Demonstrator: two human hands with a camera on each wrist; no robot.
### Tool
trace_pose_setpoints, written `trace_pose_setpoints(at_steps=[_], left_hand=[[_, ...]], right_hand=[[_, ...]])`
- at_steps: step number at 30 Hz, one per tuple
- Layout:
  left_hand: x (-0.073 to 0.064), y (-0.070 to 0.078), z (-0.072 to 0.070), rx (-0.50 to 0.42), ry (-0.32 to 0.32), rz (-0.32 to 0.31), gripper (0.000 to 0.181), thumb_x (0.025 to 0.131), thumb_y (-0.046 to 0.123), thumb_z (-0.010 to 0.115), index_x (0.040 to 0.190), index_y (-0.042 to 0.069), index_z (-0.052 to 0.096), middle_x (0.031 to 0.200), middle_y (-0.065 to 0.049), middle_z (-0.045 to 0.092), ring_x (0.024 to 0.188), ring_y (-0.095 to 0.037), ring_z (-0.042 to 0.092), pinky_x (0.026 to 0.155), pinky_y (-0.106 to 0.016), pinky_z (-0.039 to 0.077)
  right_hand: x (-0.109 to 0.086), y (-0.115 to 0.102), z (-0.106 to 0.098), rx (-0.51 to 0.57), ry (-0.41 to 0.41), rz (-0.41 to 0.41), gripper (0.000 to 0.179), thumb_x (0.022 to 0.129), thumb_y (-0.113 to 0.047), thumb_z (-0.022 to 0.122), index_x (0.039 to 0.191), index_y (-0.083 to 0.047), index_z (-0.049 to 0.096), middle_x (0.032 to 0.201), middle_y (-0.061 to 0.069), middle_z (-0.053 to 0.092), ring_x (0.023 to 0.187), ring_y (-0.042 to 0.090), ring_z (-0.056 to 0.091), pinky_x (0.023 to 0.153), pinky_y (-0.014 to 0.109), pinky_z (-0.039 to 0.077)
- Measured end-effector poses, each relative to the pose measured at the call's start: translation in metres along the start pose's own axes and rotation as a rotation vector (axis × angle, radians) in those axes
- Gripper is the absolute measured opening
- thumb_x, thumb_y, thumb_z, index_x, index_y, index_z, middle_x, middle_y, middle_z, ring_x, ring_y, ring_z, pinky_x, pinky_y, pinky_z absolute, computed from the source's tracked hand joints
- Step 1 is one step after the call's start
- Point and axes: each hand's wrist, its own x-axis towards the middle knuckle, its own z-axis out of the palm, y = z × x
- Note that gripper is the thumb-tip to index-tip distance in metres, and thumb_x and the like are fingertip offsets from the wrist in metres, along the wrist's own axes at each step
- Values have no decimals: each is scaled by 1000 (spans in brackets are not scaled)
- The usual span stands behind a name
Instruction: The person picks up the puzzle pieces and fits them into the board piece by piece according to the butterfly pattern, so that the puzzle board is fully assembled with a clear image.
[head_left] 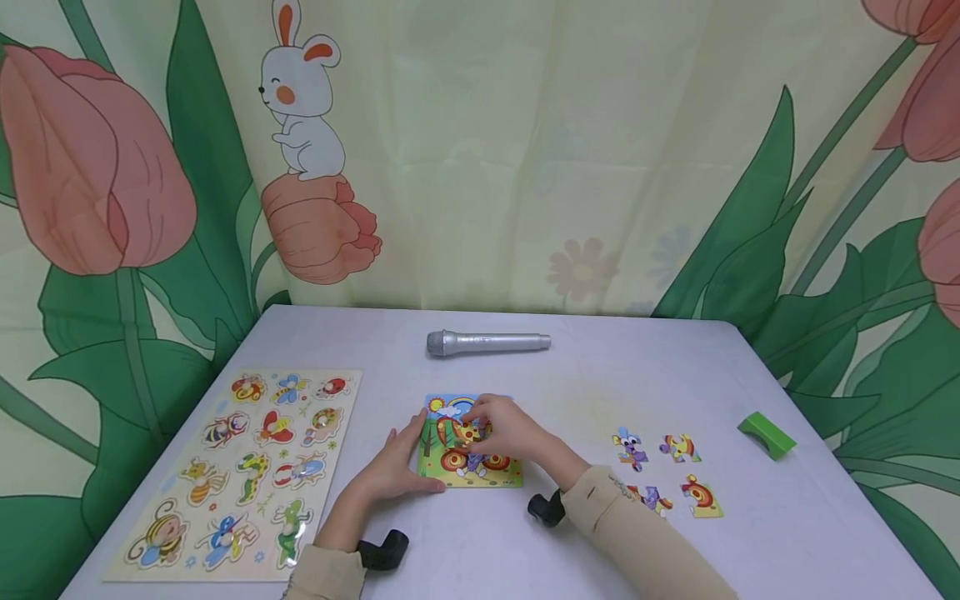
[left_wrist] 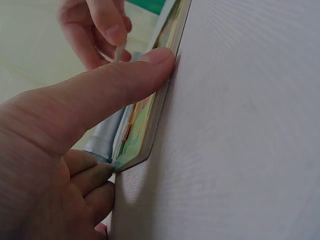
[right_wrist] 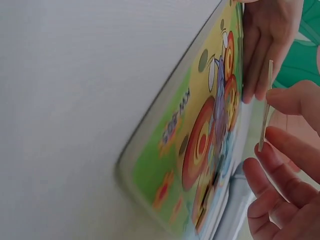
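A colourful jigsaw board [head_left: 512, 477] lies on the table in the head view, with a cartoon scene on wheels. My left hand [head_left: 396, 463] rests at its left side, fingers extended along that edge and thumb [left_wrist: 157, 57] touching the near edge. Over the board's upper middle, my right hand [head_left: 510, 427] pinches a thin puzzle piece [right_wrist: 266, 112] between thumb and fingertips. The right wrist view shows this piece edge-on, raised off the board, so its picture is hidden. A dark recess breaks the board's picture there.
Several loose puzzle pieces [head_left: 701, 496] lie right of the board, partly behind the right sleeve. Farther right is a green arched block [head_left: 767, 436]. A silver microphone [head_left: 487, 343] lies behind the board. A large insect picture board [head_left: 262, 500] covers the table's left.
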Motion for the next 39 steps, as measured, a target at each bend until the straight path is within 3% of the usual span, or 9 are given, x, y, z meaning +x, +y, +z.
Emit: trace_pose_setpoints(at_steps=[9, 15, 21, 39], left_hand=[[0, 0, -1, 3, -7, 0, 112, 61, 34, 84, 145, 2, 16, 147, -21, 23, 136, -33, 17, 112, -47, 2], [0, -1, 0, -4, -8, -4, 113, 61, 34, 84, 146, 3, 16, 147, -21, 23, 136, -33, 16, 112, -47, 1], [0, -1, 0, -5, -10, -9, 112, 62, 35, 83, 146, 4, 16, 147, -21, 23, 136, -34, 16, 112, -47, 2], [1, 0, 1, -11, -8, -22, 113, 61, 35, 84, 146, 4, 16, 147, -20, 23, 136, -34, 16, 112, -48, 2]], right_hand=[[17, -3, 12, -62, -13, 18, 40, 72, -20, 76, 108, -5, 68, 94, 0, 58, 75, 11, 50, 62, 18, 44], [23, -6, 16, -76, -16, 51, 37, 73, -20, 76, 106, -6, 69, 98, 2, 59, 80, 10, 51, 69, 21, 46], [27, -8, 21, -103, -27, 62, 36, 72, -22, 77, 104, -5, 70, 103, 3, 62, 89, 12, 55, 79, 23, 48], [28, -10, 21, -78, -26, 92, 38, 71, -23, 78, 102, -4, 70, 101, 4, 63, 87, 12, 54, 73, 20, 48]])
